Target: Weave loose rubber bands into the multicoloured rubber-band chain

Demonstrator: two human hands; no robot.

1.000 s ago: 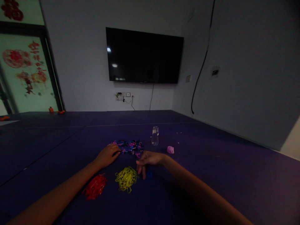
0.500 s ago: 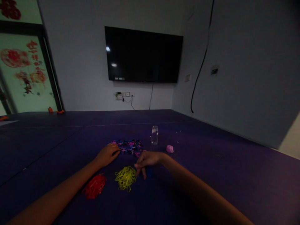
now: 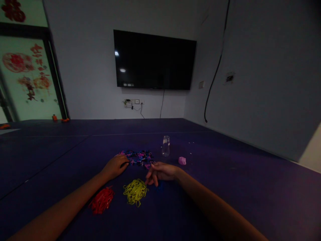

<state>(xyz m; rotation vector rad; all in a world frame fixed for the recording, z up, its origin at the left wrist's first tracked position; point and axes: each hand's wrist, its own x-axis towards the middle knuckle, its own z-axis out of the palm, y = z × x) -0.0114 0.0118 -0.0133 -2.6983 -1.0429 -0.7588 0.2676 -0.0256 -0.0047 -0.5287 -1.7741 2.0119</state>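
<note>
On the dark purple table lie three heaps of rubber bands: a red heap, a yellow heap and a mixed pink, blue and black heap. My left hand rests with curled fingers at the left edge of the mixed heap, touching it. My right hand hovers just right of the yellow heap, fingers loosely bent and pointing down-left. A faint blue patch, perhaps blue bands, lies under it. Dim light hides whether either hand pinches a band.
A small clear bottle stands behind the mixed heap. A small pink object lies to its right. A black TV hangs on the far wall. The table stretches wide on all sides.
My right hand has lifted slightly and drawn back from the yellow heap's edge. My left hand has stayed at the mixed heap.
</note>
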